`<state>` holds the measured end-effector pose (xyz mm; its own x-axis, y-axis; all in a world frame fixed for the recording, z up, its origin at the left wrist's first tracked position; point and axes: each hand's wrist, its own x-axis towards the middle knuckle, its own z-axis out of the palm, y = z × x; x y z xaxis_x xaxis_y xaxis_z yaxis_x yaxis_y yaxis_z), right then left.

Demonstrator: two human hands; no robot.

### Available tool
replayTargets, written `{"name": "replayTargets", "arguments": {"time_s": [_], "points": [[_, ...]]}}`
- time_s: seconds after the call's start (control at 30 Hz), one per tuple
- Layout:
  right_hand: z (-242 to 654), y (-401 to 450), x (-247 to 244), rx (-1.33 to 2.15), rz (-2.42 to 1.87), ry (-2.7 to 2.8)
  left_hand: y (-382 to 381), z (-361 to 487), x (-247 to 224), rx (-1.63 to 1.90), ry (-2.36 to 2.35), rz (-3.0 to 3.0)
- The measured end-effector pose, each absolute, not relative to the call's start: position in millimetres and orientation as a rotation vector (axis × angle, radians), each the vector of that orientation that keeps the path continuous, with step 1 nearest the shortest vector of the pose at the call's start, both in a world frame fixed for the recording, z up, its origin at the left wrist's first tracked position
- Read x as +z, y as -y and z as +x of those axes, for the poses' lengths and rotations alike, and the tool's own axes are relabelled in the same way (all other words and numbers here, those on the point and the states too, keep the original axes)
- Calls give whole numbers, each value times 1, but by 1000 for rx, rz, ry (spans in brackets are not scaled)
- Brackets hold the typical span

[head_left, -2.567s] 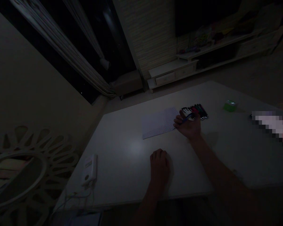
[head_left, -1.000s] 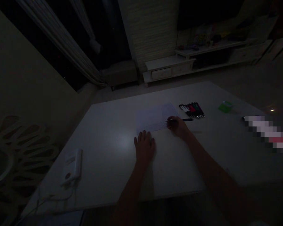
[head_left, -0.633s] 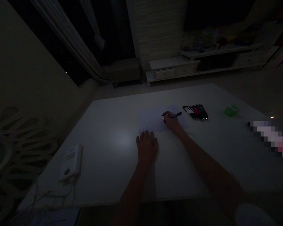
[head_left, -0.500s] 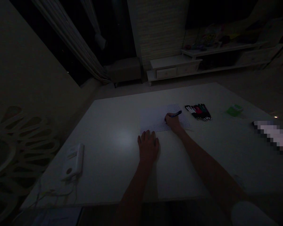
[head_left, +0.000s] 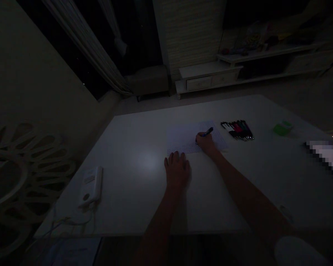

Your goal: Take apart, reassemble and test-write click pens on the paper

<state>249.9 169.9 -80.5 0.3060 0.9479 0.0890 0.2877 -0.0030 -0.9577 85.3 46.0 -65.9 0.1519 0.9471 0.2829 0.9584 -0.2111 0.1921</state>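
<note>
A sheet of paper (head_left: 180, 135) with rows of small marks lies on the white table (head_left: 127, 140). My right hand (head_left: 205, 142) is closed round a dark pen (head_left: 209, 131) over the paper's right part; the pen's upper end leans up to the right. Flat at the paper's lower edge rests my left hand (head_left: 177, 168), its fingers spread and nothing in it. Right of the paper is a row of pens (head_left: 238, 130) with black, white, red and green parts. The pen's tip is hidden by my right hand.
A green container (head_left: 283, 128) stands at the right, near a blurred-out device (head_left: 329, 155). A white box (head_left: 91, 186) with cables lies at the left. Beyond the table are a low white cabinet (head_left: 199, 83) and a bench (head_left: 151, 80).
The view has shifted slightly, so the table's things appear a little further right. The pen in my right hand is tilted a bit more steeply. My left hand stays at the paper's lower edge.
</note>
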Motion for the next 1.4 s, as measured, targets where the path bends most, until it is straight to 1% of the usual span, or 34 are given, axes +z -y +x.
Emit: {"name": "replayTargets", "arguments": {"time_s": [0.1, 0.23, 0.4, 0.5, 0.6, 0.73, 0.87, 1.23, 1.3, 1.4], "points": [[248, -168, -78, 832, -1483, 1168, -46, 85, -67, -518, 1949, -2343], [250, -168, -79, 772, -1497, 1176, -46, 86, -67, -507, 1962, -2343], [261, -171, -81, 869, -1367, 1011, -46, 86, -66, -559, 1969, -2360], [266, -172, -79, 835, -1280, 900, -46, 85, -67, -556, 1971, -2359], [267, -171, -75, 760, -1338, 848, -46, 85, -68, -532, 1969, -2348], [265, -168, -71, 677, -1419, 909, -45, 85, -68, -544, 1968, -2342], [263, -166, -71, 746, -1393, 964, -46, 86, -67, -543, 1977, -2343], [256, -160, -69, 792, -1376, 1067, -45, 85, -66, -596, 1970, -2356], [256, -158, -70, 749, -1383, 1103, -45, 84, -67, -601, 1964, -2349], [260, -155, -73, 595, -1433, 1230, -44, 83, -68, -619, 1957, -2342]]}}
